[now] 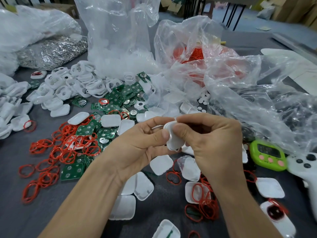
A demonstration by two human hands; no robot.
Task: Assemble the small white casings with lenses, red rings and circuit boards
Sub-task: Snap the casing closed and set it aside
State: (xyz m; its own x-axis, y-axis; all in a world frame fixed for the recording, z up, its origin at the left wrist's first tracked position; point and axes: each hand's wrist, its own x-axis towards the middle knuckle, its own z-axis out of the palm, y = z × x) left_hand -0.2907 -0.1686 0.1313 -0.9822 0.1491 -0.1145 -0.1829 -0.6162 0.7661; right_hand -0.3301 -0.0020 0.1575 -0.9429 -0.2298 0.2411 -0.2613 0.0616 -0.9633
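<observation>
Both hands are holding one white casing (172,137) above the middle of the bench (25,219). It is standing on edge, its thin rim facing the camera and its long axis running nearly upright, leaning slightly to the right at the bottom. The left hand (137,145) is gripping it with thumb and curled fingers, while the right hand (212,141) is pinching its upper edge.

Loose casings, red rings (56,152) and green circuit boards (104,132) are crowding the bench beneath the hands, leaving bare grey surface only toward the near left corner.

Toward the far edge, an upright clear bag (116,48) is holding white parts, and a crumpled bag (193,54) to its right is holding red rings.
</observation>
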